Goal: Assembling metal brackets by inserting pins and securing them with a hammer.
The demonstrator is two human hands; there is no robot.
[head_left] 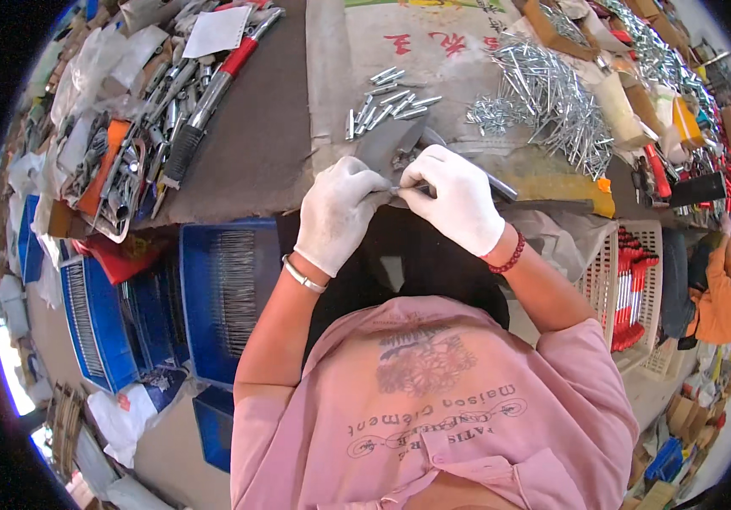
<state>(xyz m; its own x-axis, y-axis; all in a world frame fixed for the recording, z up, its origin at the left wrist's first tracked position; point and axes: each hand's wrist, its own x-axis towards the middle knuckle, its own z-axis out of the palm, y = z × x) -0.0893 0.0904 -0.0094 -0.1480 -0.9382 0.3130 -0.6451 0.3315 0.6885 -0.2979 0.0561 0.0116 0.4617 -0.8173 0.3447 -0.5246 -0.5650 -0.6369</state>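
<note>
Both gloved hands met at the near edge of the workbench [246,161], pinching a small metal part

Left hand [337,212] and right hand [459,200] had fingertips pressed together on a thin metal pin [401,189], long axis roughly left-right, lying level between the hands. Grey metal blade [386,143] sat just behind, pointing up-right. Loose bolts [386,100] near beyond it, nail pile [544,98] to the right. Blue crates [225,297] crowded the left side below the edge; open room was only the bare grey mat to the left

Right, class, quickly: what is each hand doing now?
Left hand: closed, pinching a thin metal pin.
Right hand: closed on the same pin's other end.
</note>
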